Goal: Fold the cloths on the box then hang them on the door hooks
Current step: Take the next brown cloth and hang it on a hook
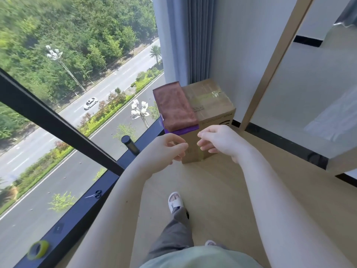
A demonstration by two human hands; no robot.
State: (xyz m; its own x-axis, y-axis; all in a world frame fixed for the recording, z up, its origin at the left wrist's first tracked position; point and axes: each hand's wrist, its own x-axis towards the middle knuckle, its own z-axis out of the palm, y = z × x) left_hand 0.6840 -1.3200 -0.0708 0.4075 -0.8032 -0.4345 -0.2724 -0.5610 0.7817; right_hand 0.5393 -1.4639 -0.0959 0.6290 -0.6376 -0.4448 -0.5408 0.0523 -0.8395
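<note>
- Cardboard box (210,101) stands on the wood floor (212,190), far corner.
- Brown cloth (174,106) lies folded on its left half, over a purple cloth (181,130).

High-rise apt room: curtain (195,39), wood floor (222,190), big window (58,93).

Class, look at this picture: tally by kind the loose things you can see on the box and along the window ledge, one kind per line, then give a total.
Cloths on the cardboard box: 2, a brown cloth lying on a purple cloth
Scissors: 1
Tape roll: 1
Black cylinder: 1
Total: 5
</note>
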